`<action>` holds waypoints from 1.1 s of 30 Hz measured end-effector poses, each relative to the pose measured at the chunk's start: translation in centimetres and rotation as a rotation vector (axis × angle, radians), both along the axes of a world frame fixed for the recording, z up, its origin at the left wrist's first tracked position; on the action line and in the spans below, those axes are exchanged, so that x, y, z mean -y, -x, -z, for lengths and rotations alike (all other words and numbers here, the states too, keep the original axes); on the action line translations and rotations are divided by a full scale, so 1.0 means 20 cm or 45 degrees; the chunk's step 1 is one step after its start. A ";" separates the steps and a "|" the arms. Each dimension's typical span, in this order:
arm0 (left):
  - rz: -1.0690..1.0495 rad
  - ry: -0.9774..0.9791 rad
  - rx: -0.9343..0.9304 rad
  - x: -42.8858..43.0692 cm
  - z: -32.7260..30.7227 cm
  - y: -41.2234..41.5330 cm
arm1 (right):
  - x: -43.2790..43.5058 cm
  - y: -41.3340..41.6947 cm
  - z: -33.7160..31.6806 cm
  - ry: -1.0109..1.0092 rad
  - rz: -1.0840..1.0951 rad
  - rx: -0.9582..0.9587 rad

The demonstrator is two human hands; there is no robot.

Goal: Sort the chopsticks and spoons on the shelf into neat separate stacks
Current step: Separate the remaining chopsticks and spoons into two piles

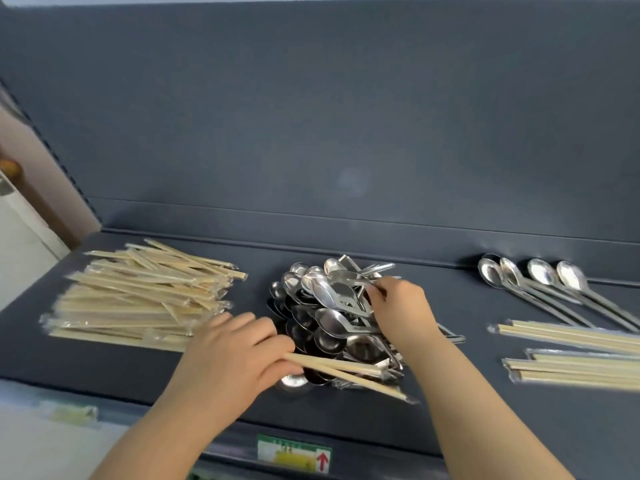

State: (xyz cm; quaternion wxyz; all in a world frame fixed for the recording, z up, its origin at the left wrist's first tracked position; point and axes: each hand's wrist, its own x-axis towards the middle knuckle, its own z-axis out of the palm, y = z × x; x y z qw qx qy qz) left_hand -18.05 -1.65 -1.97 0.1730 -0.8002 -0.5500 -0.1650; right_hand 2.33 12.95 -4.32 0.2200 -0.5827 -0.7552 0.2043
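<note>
1. Step in hand: pulling stray chopsticks out of the mixed heap in the middle of the shelf [104,368]. The left hand [235,362] has its grip closed around a few wrapped chopsticks [349,370], whose far ends lie across the front edge of the spoon pile [322,317].
2. The right hand [398,306] reaches into the top of that pile. Its grip is narrow, with fingertips bent onto a spoon handle [365,293] and seemingly pinching it, though the contact is partly hidden.
3. Sorted so far, as I judge it: a broad chopstick stack [138,296] on the left, loosely aligned and with several pairs askew on top. Well apart on the right are four long-handled spoons [540,282] laid side by side, with two chopstick bundles [571,355] in front of them. Much work is left.
4. Next move: probably lift the held chopsticks clear without dragging spoons along, then lay them parallel on the left stack.
5. Materials: the chopsticks are pale wood in thin, clear, crinkly sleeves, light and likely to slide. The spoons are polished steel with rounded bowls and flat handles. They nest and interlock, so one pulled out may shift its neighbours. The shelf is matt dark grey.
</note>
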 end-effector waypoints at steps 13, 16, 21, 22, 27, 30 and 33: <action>-0.229 0.086 0.026 -0.01 0.00 0.08 | 0.10 0.03 -0.14 -0.030 -0.420 -0.172; -0.231 0.041 0.052 -0.02 0.00 0.16 | 0.22 0.14 -0.23 -0.016 -0.745 -0.001; -0.212 -0.083 0.066 0.00 0.00 0.45 | 0.30 0.48 -0.28 -0.146 -0.847 0.174; -0.207 -0.094 0.068 0.00 0.00 0.54 | 0.31 0.56 -0.28 -0.137 -0.840 0.157; -0.230 0.047 0.094 0.01 0.01 1.07 | 0.34 1.01 -0.27 -0.094 -0.720 0.165; -0.257 0.141 0.092 -0.03 0.01 1.33 | 0.33 1.25 -0.24 -0.065 -0.637 0.179; -0.281 0.245 0.122 -0.12 0.04 1.48 | 0.30 1.41 -0.18 -0.117 -0.539 0.221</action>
